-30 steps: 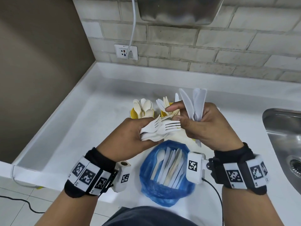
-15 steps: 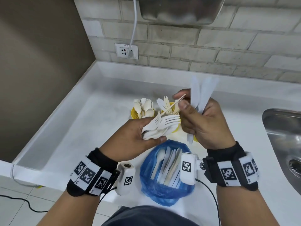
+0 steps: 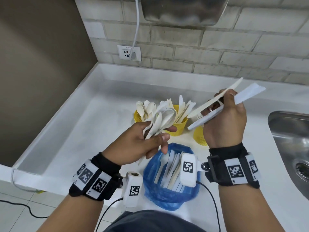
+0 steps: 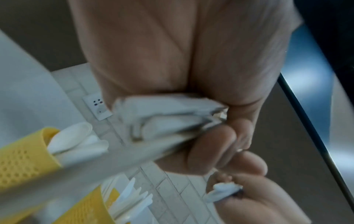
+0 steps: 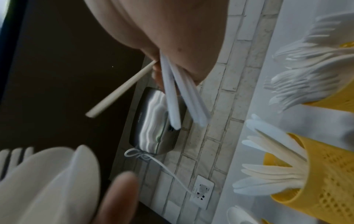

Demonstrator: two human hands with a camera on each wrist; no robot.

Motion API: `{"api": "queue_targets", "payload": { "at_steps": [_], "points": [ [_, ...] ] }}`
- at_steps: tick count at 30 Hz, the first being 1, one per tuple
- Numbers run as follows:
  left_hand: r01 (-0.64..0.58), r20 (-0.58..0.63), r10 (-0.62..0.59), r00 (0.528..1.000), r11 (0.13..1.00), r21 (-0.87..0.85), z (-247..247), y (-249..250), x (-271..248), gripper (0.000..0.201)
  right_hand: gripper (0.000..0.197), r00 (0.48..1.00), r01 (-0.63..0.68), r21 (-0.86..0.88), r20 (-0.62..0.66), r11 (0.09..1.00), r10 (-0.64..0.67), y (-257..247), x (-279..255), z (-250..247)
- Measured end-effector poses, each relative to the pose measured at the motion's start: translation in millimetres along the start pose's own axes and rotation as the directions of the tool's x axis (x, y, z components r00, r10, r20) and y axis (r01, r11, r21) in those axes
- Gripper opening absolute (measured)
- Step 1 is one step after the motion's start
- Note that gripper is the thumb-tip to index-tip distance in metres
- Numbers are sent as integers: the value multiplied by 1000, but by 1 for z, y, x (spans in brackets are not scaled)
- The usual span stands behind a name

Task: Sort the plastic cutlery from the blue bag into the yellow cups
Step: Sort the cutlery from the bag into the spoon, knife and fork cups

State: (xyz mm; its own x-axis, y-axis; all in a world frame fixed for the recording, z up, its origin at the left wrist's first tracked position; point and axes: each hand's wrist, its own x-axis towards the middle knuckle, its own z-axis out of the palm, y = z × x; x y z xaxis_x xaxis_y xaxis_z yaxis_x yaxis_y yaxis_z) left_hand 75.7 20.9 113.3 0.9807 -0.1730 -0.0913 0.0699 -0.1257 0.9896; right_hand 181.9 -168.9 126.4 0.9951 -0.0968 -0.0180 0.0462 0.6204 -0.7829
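Observation:
My left hand (image 3: 147, 139) grips a bunch of white spoons and forks (image 3: 160, 121) over the counter, in front of the yellow cups. In the left wrist view that bunch (image 4: 164, 121) sits in the curled fingers. My right hand (image 3: 224, 118) holds plastic knives (image 3: 217, 104), one cream and the others white, tilted up to the right above the right-hand yellow cup (image 3: 199, 136). The same knives (image 5: 172, 97) stick out of the fist in the right wrist view. The blue bag (image 3: 168, 186) lies open below both hands with more cutlery inside. The left cup (image 3: 138, 116) holds spoons, the middle cup (image 3: 180, 124) knives.
A steel sink (image 3: 291, 148) lies at the right. The white counter (image 3: 83, 131) has a raised edge at left and back. A wall socket (image 3: 128, 53) with a white cable sits on the brick wall under a metal appliance (image 3: 184, 10).
My right hand moved right and tipped the knives from upright to slanting. My left hand turned its bunch so the heads point up and away, toward the cups.

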Motion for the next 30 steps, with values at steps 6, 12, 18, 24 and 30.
{"api": "queue_targets", "payload": {
  "at_steps": [6, 12, 18, 24, 30],
  "points": [
    [28, 53, -7, 999, 909, -415, -1, -9, 7, 36, 20, 998, -55, 92, 23, 994, 53, 5, -3, -9],
    [19, 42, 1, 999, 872, -489, 1, -9, 10, 41, 11, 998, -60, 40, 12, 997, 60, 7, -7, -1],
    [9, 10, -5, 1000, 889, -457, 6, -9, 9, 35, 31, 995, -56, 34, 86, 998, 53, 5, -16, 12],
    [97, -82, -163, 983, 846, -524, 15, -11, 11, 29, 41, 943, 147, -198, 325, 969, -76, -2, -29, 30],
    [45, -160, -136, 978, 881, -471, 9, -15, 4, 31, 25, 861, 337, -708, 498, 620, 101, 13, -37, 26]
  ]
}}
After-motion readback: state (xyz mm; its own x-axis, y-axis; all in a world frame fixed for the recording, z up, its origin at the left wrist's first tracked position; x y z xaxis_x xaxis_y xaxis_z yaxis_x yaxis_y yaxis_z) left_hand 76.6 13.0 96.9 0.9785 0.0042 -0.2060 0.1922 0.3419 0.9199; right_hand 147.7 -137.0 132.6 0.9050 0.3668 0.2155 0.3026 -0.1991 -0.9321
